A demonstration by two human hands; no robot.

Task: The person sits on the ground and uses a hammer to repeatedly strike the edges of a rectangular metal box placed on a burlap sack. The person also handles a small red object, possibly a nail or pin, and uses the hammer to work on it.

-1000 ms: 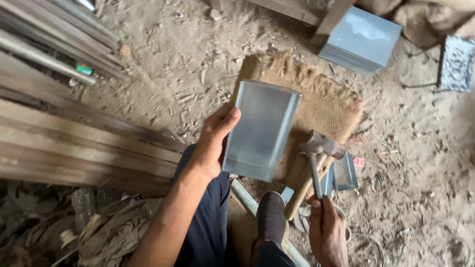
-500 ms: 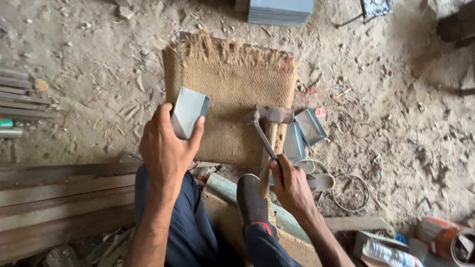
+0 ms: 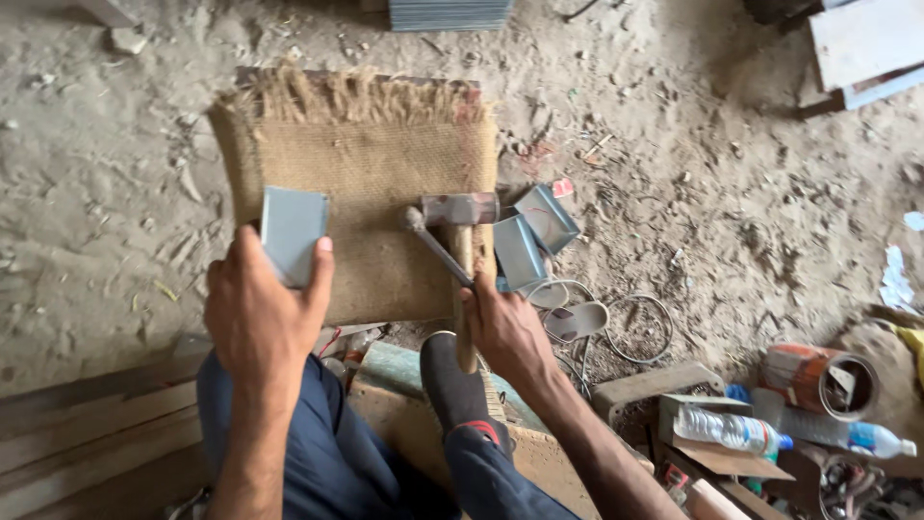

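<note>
One burlap mat (image 3: 371,183), coarse, brown and frayed into a fringe along its far edge, lies on the dusty ground and serves as the centre of everything here. At its near left corner the left hand (image 3: 258,313) is closed around one small folded piece of sheet metal (image 3: 292,231), a smooth grey-blue rectangle with bent-up edges, thumb on one side and fingers on the other, held upright just over the mat's edge. At the mat's near right edge the right hand (image 3: 505,327) grips the wooden handle of one hammer (image 3: 460,231), whose rusty, blocky metal head rests on the burlap; a thin metal rod (image 3: 435,246) with a rounded end lies across the handle under the same hand. Just off the mat's right edge sit two more small sheet-metal trays (image 3: 531,236), shallow, grey and angular, leaning on each other, with loops of thin wire (image 3: 635,323) beyond them. Past the mat's far edge stands one stack of flat grey sheets (image 3: 450,13). Well to the right and nearer than the mat lie two clear plastic bottles (image 3: 731,429) and one rusty orange tin can (image 3: 818,377) on its side.
</note>
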